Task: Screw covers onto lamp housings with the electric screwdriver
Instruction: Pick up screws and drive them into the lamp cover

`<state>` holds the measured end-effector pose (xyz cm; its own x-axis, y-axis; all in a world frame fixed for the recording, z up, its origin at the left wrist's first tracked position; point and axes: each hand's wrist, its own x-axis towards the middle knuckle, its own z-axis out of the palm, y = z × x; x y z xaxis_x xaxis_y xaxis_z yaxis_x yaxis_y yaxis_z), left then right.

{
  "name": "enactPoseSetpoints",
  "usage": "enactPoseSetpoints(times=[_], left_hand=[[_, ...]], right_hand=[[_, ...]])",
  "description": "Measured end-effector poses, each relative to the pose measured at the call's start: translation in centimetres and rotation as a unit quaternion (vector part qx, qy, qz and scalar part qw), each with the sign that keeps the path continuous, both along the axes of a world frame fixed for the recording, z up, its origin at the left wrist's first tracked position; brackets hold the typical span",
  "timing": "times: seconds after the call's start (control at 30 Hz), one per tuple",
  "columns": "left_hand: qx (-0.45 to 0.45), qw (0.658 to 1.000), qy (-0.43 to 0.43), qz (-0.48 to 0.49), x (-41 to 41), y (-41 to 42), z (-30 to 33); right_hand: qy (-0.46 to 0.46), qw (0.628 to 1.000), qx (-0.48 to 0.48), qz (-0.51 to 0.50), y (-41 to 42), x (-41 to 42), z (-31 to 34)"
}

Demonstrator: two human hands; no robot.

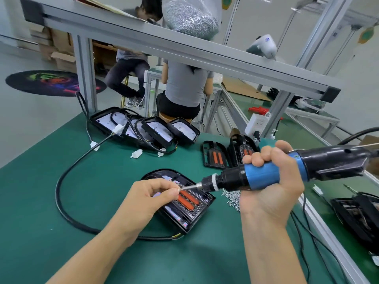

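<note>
Lamp housing [185, 210] with black cover and two orange strips lies flat on green table [41, 201], centre of frame. Left hand [147, 198] pinches small screw [179, 189] at screwdriver bit tip above cover. Right hand [272, 181] wraps blue-black electric screwdriver [264, 175], held nearly level. Loose screws [232, 198] piled just right of housing. Unfinished housings [143, 128] in row, upper centre.

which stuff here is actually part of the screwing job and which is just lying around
In use:
- electric screwdriver, gripped by the right hand
- screw at the bit tip, pinched by the left hand
- lamp housing with cover under the hands
- loose screws

Lying about:
- row of housings at the back
- bag of screws on the rail
- power strip
</note>
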<state>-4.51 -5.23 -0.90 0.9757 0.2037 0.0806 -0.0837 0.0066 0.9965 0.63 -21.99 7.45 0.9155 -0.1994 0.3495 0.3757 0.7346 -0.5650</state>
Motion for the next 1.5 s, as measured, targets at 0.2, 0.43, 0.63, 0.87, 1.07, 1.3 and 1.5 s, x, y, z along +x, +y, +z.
enactPoseSetpoints(times=[0.2, 0.43, 0.63, 0.87, 1.07, 1.3, 1.5], left_hand=[[-0.017, 1.000, -0.008, 0.005, -0.8, 1.2, -0.1], [0.048, 0.998, -0.004, 0.029, -0.9, 3.0, -0.8], [0.061, 0.996, 0.000, 0.057, -0.7, 4.7, -1.3], [0.176, 0.975, 0.018, 0.136, 0.7, 6.8, -3.2], [0.214, 0.970, 0.030, 0.116, 0.7, 6.8, -4.3], [0.210, 0.969, 0.014, 0.129, 0.7, 6.7, -4.8], [0.208, 0.970, 0.013, 0.129, 0.7, 6.6, -4.8]], right_hand=[[-0.001, 1.000, -0.006, 0.020, 1.9, -0.1, -0.1], [0.004, 0.999, -0.023, 0.026, 3.9, 0.2, -0.6], [0.006, 0.999, -0.031, 0.044, 5.7, 0.8, -1.1], [0.001, 0.994, -0.105, 0.010, 7.9, 1.6, -2.8], [-0.013, 0.985, -0.172, 0.009, 9.3, 1.7, -4.1], [-0.008, 0.982, -0.186, 0.010, 9.9, 1.9, -5.0], [-0.022, 0.972, -0.232, 0.007, 10.0, 1.8, -4.9]])
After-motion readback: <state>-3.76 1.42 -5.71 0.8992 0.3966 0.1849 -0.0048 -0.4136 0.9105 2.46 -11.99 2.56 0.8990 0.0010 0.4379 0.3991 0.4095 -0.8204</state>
